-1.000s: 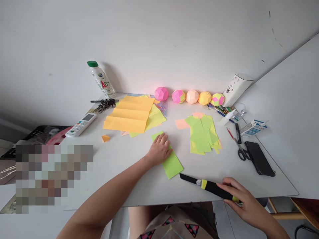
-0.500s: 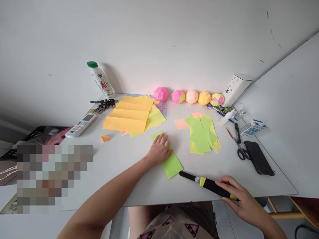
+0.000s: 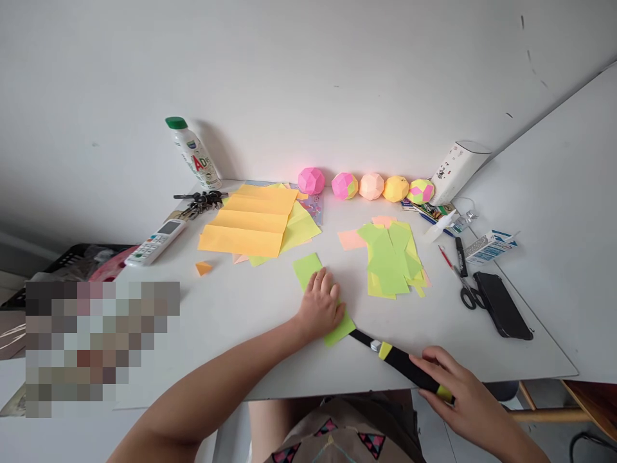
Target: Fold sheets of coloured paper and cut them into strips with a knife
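My left hand (image 3: 322, 305) lies over a folded-looking green paper strip (image 3: 307, 265), fingers spread and pressing it to the table. The strip's far end and its near corner show past the hand. My right hand (image 3: 457, 386) grips a black and yellow utility knife (image 3: 409, 368) by its rear end. Its dark blade points left, and the tip meets the strip's near right edge; whether it is inside the fold I cannot tell. A pile of cut green and yellow papers (image 3: 388, 260) lies to the right of my left hand.
Orange pleated paper (image 3: 248, 222) covers other sheets at the back left. Several paper balls, including a pink one (image 3: 311, 181), line the wall. A remote (image 3: 157, 243) and a bottle (image 3: 195, 154) are left; scissors (image 3: 470, 292), a phone (image 3: 502, 305) and a glue bottle (image 3: 439, 226) are right.
My left hand has slid toward me along the green strip, uncovering more of its far end. My right hand has moved slightly left, bringing the knife's tip against the paper.
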The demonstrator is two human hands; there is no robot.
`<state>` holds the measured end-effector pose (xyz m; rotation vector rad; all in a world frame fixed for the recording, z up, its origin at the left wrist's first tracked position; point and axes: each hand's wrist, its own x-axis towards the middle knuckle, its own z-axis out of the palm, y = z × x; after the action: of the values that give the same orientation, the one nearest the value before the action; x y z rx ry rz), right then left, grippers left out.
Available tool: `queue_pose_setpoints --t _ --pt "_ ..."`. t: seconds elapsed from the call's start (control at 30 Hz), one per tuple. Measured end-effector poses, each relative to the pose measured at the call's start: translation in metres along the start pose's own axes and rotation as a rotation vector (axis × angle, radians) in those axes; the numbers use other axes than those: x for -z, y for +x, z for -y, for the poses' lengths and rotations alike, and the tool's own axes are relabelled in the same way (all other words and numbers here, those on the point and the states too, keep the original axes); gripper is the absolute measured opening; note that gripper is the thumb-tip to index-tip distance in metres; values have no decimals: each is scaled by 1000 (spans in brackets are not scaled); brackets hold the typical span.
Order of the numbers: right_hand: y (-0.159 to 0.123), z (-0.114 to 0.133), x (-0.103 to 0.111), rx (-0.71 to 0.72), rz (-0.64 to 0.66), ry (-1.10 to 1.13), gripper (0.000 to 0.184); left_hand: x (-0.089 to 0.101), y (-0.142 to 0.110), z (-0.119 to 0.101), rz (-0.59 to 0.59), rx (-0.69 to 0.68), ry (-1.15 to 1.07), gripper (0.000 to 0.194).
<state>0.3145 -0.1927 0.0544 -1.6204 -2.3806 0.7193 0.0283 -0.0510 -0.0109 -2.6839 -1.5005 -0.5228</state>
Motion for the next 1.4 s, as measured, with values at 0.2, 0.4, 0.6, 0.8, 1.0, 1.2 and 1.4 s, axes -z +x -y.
queue_pose_setpoints --t 0.2,0.4,0.6,0.8,1.0,1.2,1.4 --pt "5 20 -2 49 4 -18 41 -5 -6 -5 46 12 14 64" --pt "13 33 -2 90 4 -37 39 -4 -4 -5 94 19 22 69" --pt "15 36 -1 102 27 -106 40 -3 -4 -6 122 13 34 71" --pt "11 35 2 102 8 -105 41 -4 -5 -5 116 18 33 70" --pt "9 30 5 85 41 -147 41 -3 -5 -5 116 16 22 69" --pt "18 25 3 107 45 -175 42 0 -4 -6 143 16 20 72" --pt "33 23 3 123 11 -184 42 -1 -4 -6 128 19 30 71"
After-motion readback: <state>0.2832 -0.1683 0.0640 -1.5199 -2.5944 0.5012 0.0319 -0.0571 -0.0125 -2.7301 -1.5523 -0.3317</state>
